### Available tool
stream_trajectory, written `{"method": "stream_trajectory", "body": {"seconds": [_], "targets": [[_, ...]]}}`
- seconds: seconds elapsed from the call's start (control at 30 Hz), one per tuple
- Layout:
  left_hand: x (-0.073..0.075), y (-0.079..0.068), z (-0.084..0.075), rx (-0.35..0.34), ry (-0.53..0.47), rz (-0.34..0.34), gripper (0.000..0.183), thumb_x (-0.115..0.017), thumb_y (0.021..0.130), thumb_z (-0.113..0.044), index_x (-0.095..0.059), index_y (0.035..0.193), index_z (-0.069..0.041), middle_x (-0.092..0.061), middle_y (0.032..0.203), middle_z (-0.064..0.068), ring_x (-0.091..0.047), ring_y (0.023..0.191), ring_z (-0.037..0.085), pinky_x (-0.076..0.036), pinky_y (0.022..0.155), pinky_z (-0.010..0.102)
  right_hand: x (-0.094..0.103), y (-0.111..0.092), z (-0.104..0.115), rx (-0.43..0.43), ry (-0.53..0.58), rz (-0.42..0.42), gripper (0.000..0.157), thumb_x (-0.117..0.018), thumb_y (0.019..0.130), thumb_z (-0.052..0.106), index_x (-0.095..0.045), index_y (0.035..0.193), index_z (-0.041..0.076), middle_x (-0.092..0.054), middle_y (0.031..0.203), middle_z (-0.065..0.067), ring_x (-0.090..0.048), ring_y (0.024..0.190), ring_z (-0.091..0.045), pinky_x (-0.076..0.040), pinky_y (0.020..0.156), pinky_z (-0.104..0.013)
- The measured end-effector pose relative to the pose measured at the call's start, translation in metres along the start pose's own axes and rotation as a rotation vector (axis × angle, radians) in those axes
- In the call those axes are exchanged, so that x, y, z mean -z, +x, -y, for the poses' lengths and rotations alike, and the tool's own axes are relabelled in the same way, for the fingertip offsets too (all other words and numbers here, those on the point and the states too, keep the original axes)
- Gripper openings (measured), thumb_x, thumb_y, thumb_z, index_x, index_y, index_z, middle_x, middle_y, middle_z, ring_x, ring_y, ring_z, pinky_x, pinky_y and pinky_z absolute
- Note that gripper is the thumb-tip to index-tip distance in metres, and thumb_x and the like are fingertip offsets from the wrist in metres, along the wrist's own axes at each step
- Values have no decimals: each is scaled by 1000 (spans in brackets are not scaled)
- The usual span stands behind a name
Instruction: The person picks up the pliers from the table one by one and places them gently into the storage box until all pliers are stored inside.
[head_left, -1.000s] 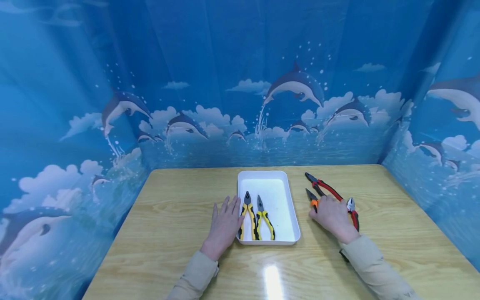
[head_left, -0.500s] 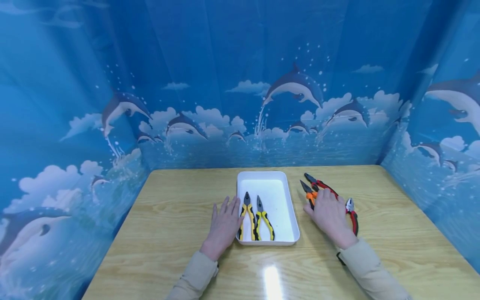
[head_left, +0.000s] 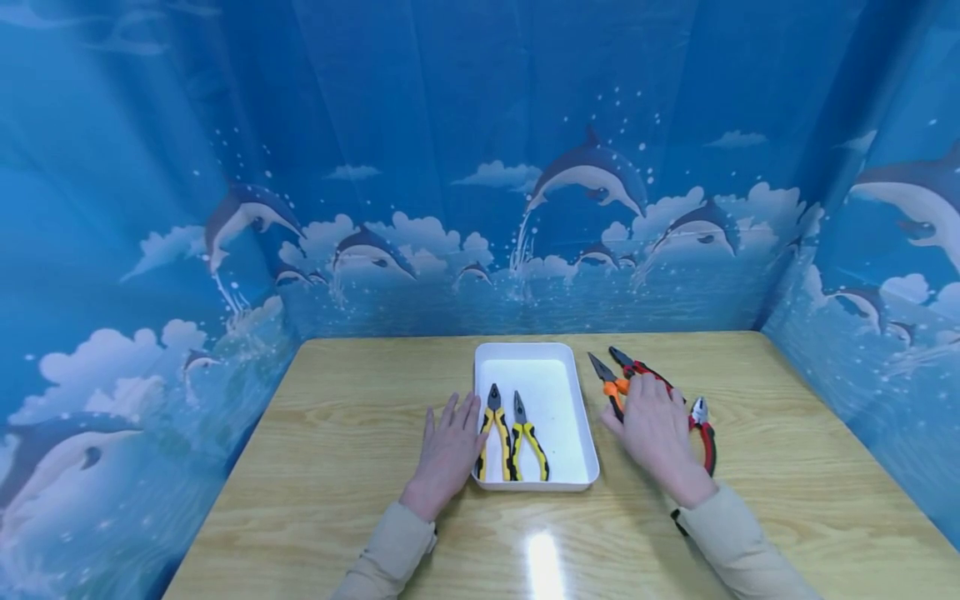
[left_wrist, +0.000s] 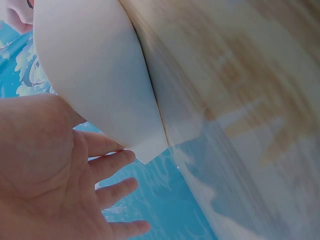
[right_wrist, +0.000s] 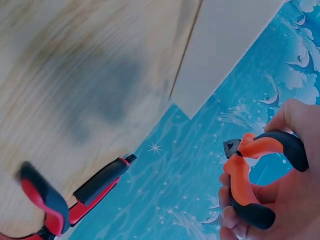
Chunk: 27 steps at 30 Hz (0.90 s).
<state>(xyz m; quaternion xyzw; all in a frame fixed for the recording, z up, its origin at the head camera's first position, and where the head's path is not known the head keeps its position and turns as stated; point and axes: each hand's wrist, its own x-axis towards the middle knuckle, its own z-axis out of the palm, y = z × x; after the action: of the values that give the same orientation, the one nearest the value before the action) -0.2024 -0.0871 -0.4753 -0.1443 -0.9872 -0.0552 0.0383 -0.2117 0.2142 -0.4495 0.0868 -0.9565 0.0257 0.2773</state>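
My left hand (head_left: 444, 462) lies with straight fingers against the left side of a white tray (head_left: 555, 454); the left wrist view shows its fingers touching the tray wall (left_wrist: 100, 65). Two yellow-and-black pliers lie side by side in the tray: a broader pair (head_left: 504, 450) at left and a slimmer long-nose pair (head_left: 521, 408) beside it. My right hand (head_left: 660, 433), right of the tray, grips orange-and-black needle-nose pliers (right_wrist: 240, 182) by the spread handles. They are raised off the table, their tip pointing away and left. The hand hides part of the handles in the head view.
Red-and-black pliers (head_left: 621, 357) lie behind the right hand, partly covered by it. Another red-handled pair (head_left: 699, 410) lies to its right. The wooden table (head_left: 360, 400) ends at a blue dolphin-print curtain (head_left: 420, 300) at the back.
My right hand has lifted the orange-handled needle-nose pliers and moved them left and away, towards the tray. The left hand and the tray have stayed put.
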Motion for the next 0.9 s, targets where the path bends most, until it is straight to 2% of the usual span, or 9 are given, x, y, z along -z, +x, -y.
{"method": "stream_trajectory", "body": {"seconds": [0.37,0.53,0.77,0.9], "targets": [[1,0,0,1,-13,6,60,-47,108,-38,-33,158,-7,-33,163,12,-26,152,36,-22,119,66,5,1,11,-25,22,0,41,-62,85,35,-51,87,-4,-49,80,-17,-45,65,-32,-34,54,-40],[0,0,0,0,-10,1,60,-47,108,-38,-33,157,-7,-34,163,12,-27,151,36,-23,119,66,5,3,17,-23,41,-8,38,-66,85,32,-50,85,-2,-49,80,-17,-46,66,-32,-38,54,-41],[0,0,1,-5,-24,-9,60,-48,108,-37,-34,157,-6,-35,162,12,-27,151,36,-23,119,66,10,8,31,-38,29,91,43,-71,88,36,-52,88,-3,-50,81,-16,-45,66,-29,-41,56,-40],[1,0,1,-4,-30,-5,60,-47,108,-37,-33,157,-6,-34,163,12,-27,151,36,-23,119,66,12,11,41,-19,13,131,43,-70,89,36,-54,91,-4,-52,83,-17,-45,67,-28,-42,58,-40]]}}
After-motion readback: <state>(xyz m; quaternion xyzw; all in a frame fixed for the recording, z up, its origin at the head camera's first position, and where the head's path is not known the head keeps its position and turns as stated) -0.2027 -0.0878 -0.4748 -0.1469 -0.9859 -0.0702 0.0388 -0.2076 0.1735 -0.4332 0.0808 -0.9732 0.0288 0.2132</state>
